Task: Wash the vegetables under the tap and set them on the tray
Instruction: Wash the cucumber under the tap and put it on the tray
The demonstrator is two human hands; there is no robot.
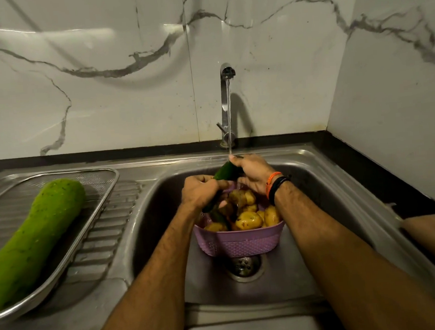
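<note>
A dark green cucumber [226,170] is gripped by the left hand [200,192] and right hand [253,173], fingers curled round it, under the tap [227,86] stream, at 12 o'clock of the purple basket [239,241], for rinsing. The tray [102,200], at 9 o'clock, holds 1 bottle gourd [35,239], presumably washed.

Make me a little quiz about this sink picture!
1. True or false: water is running from the tap.
2. What lies on the steel tray? A) potatoes B) a bottle gourd C) nothing
3. Which hands grip the cucumber?

Key:
1. True; the stream hits the cucumber.
2. B, the bottle gourd. The potatoes sit in the purple basket.
3. Both, the left hand and right hand.
</note>
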